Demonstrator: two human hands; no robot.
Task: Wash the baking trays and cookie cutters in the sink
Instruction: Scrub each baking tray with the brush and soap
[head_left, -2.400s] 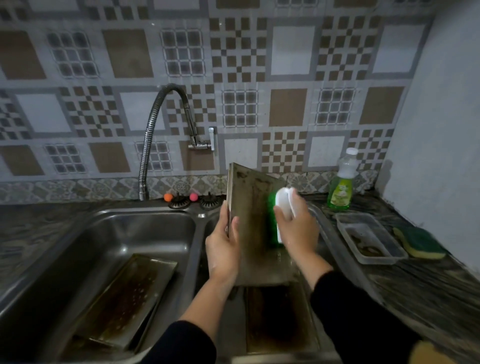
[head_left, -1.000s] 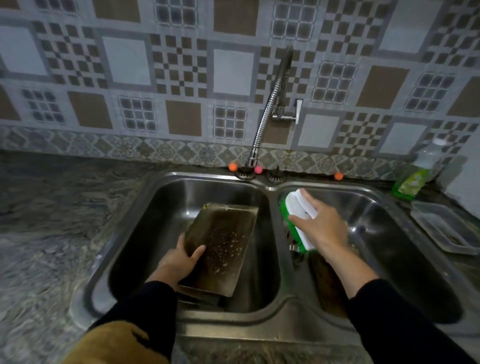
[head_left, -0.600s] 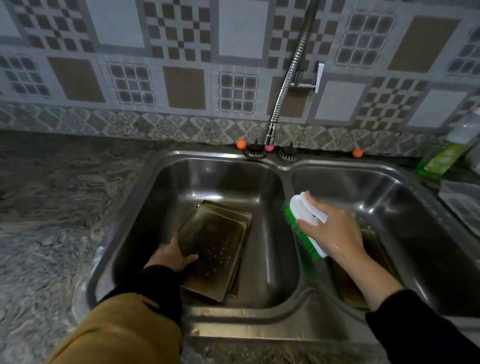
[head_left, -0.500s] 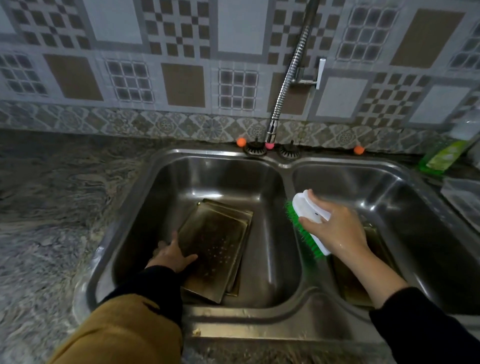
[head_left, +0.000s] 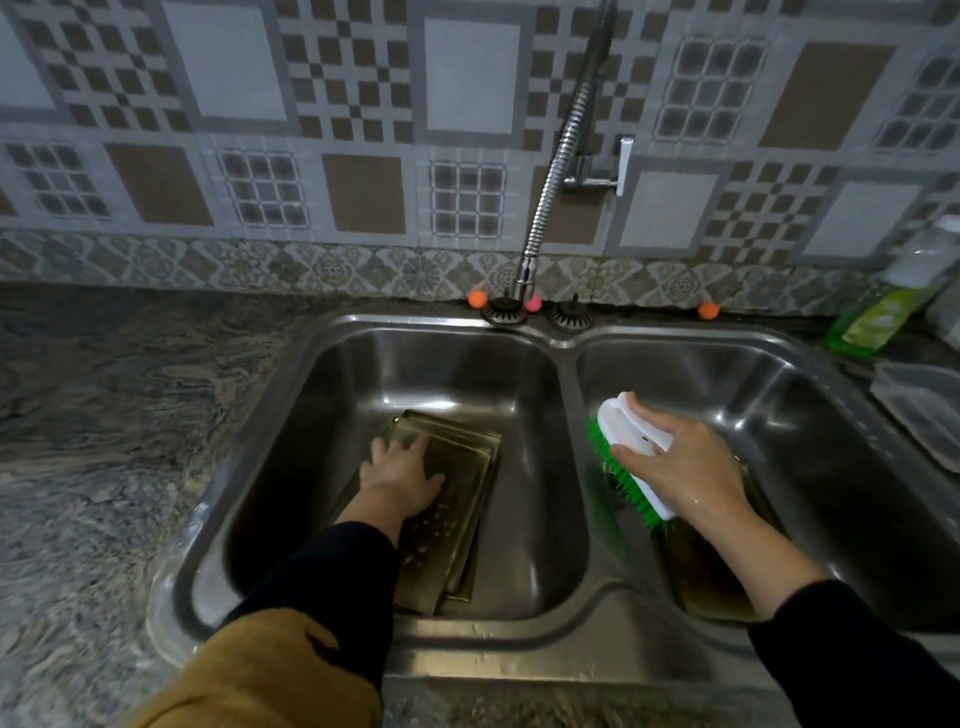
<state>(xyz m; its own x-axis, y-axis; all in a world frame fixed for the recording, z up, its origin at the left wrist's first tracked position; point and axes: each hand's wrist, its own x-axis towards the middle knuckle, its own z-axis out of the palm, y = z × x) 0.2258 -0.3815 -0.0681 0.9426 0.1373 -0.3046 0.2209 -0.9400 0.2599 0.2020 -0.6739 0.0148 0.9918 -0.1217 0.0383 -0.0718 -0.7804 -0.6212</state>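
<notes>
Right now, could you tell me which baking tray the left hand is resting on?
The top tray of the left-basin stack, under the left hand; the right-basin tray lies untouched.

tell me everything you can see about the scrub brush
The scrub brush has a white plastic body with a raised handle on its back and bright green bristles along the underside. The right hand grips it, fingers curled over the white back. It is held in the air, tilted, bristles facing left and down, above the right basin of the sink close to the divider. Nothing but the hand touches it. The hand looks wet.
</notes>
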